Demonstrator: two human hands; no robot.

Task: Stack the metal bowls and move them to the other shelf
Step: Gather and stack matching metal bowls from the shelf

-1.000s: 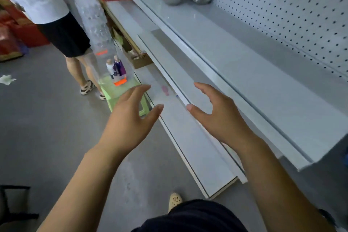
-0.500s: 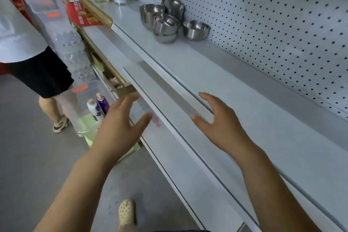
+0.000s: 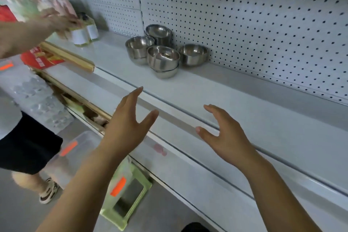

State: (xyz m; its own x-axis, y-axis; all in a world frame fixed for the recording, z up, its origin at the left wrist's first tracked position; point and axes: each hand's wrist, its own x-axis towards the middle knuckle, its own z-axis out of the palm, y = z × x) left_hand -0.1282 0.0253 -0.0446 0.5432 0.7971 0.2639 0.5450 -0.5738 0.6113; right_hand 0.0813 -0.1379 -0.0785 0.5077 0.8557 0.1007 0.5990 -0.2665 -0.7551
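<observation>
Several shiny metal bowls stand grouped on the white upper shelf [image 3: 235, 100] against the pegboard. A front bowl [image 3: 163, 58] sits nested in another bowl [image 3: 165, 72]. A single bowl [image 3: 193, 53] stands to its right, one bowl [image 3: 139, 47] to its left, and a short stack [image 3: 159, 34] behind. My left hand [image 3: 128, 124] and my right hand [image 3: 224, 135] hover with fingers spread in front of the shelf edge, well short of the bowls, holding nothing.
Another person [image 3: 24, 133] stands at the left, an arm reaching to bottles [image 3: 82, 34] on the same shelf. A lower white shelf [image 3: 188, 171] runs beneath. A clear plastic bin [image 3: 82, 147] and a green stool [image 3: 128, 199] sit on the floor below my left arm.
My view has lifted and closed in on the upper shelf, so the bowls appear nearer. Both hands have risen toward the shelf edge, still spread and holding nothing.
</observation>
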